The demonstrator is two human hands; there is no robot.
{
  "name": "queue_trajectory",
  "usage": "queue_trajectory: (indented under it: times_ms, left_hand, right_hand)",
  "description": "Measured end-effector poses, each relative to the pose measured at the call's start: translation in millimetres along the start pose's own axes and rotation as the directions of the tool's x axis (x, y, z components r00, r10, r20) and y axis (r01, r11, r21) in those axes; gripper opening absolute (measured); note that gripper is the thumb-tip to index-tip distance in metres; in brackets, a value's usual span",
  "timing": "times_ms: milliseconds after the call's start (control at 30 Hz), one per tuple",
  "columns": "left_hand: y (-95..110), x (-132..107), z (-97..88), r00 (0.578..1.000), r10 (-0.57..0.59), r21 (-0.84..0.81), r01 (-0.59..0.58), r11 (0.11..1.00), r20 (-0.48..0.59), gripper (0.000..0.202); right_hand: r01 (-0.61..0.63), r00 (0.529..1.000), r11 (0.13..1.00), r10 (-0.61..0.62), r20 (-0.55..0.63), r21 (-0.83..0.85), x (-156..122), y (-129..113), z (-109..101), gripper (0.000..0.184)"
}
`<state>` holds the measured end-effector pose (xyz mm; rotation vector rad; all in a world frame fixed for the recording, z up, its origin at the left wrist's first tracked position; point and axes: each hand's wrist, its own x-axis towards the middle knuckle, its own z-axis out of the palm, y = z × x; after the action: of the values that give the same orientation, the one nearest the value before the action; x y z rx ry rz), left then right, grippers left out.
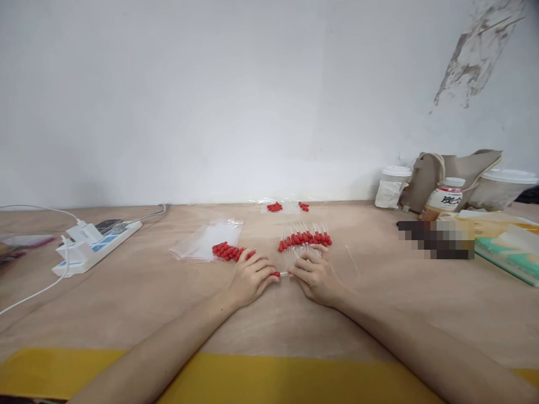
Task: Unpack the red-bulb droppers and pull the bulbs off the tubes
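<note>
Both forearms converge low over the brown tabletop point(273, 328), the left hand point(251, 276) pinching a small red bulb point(275, 274) and the right hand point(315, 275) pinching a slim, clear tube point(283, 274). Brown surface runs from the wrists to the flat yellow strip point(273, 377) along the near edge (a thin loose rod point(352, 261) lies right of the right hand). Between the fingertips, bulb and tube appear joined in line, both partly covered.
</note>
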<state>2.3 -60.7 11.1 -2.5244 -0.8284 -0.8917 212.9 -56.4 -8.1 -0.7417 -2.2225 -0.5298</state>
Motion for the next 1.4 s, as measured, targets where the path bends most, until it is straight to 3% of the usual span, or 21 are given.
queue_trajectory:
  times_ms: [433,500,600,667,767,867,1033,1100,1233,1400]
  left_hand:
    - [-3.0,-6.8,-4.7,0.999,0.027,-0.033,-0.026,0.999,0.027,0.015]
    - [-7.8,-11.1,-7.4,1.000,-0.006,-0.055,0.006,0.998,0.017,0.013]
    - [-20.2,-16.2,-13.1,0.986,-0.160,-0.142,0.153,0.978,-0.040,0.014]
    - [-31.9,-16.6,-18.0,0.935,-0.337,-0.188,0.314,0.931,-0.107,0.019]
    - [-55.2,-16.5,-27.2,0.792,-0.571,-0.145,0.552,0.821,-0.217,0.026]
    - [-82.5,-22.2,-37.0,0.693,-0.684,-0.077,0.687,0.723,-0.228,0.032]
    - [-113.3,-37.8,-42.5,0.581,-0.805,-0.141,0.793,0.593,-0.118,0.038]
    - [-118.8,-41.8,-40.0,0.561,-0.821,-0.129,0.811,0.571,-0.106,0.038]
    - [-124.3,-45.1,-34.0,0.561,-0.826,-0.084,0.822,0.563,-0.050,0.029]
    - [-120.9,-41.6,-35.0,0.605,-0.796,-0.054,0.794,0.605,-0.014,0.029]
  right_hand:
    - [0.051,0.998,0.999,-0.052,-0.043,-0.018,-1.7,0.5,-7.9,0.017]
    - [0.007,0.999,1.000,-0.007,-0.042,-0.008,-5.5,6.1,-12.6,0.017]
    - [-0.185,0.981,0.983,0.183,-0.059,-0.019,-10.1,18.9,-19.1,0.016]
    - [-0.352,0.933,0.936,0.347,-0.097,-0.030,-10.8,26.8,-20.2,0.017]
    - [-0.494,0.866,0.868,0.486,-0.117,-0.044,-8.8,32.9,-16.9,0.019]
    - [-0.529,0.847,0.846,0.524,-0.088,-0.056,-4.5,31.9,-12.7,0.020]
    - [-0.495,0.864,0.857,0.503,0.019,-0.147,6.7,22.9,-12.1,0.020]
    - [-0.467,0.872,0.863,0.486,0.062,-0.194,10.6,19.2,-12.4,0.021]
    - [-0.445,0.869,0.860,0.482,0.113,-0.250,14.3,13.1,-11.6,0.022]
    - [-0.415,0.881,0.869,0.457,0.118,-0.270,12.7,6.3,-6.5,0.023]
